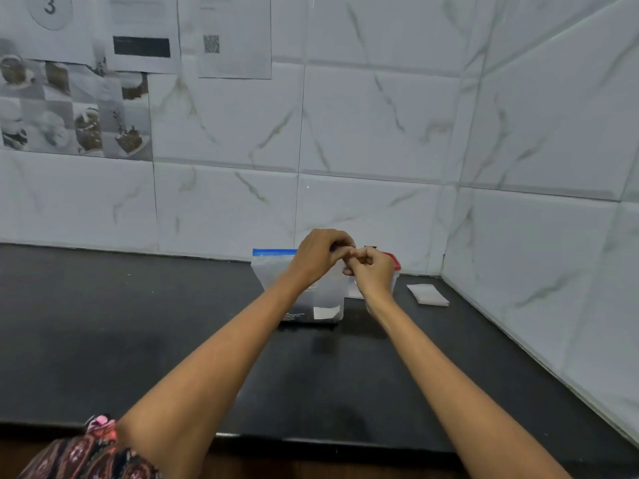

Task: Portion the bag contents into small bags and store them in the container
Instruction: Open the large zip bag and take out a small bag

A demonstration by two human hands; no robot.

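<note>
A clear zip bag (276,271) with a blue seal strip stands upright on the black counter (138,323) near the back wall. My left hand (320,254) and my right hand (371,271) meet at the bag's top right corner, fingers curled and pinching the seal there. Behind my right hand stands a clear container (396,267) with a red lid, mostly hidden. A small stack of flat white small bags (427,294) lies to the right on the counter.
White marble-look tiled walls close the back and right side, meeting in a corner behind the container. Printed sheets hang on the wall at upper left. The counter's front edge runs along the bottom.
</note>
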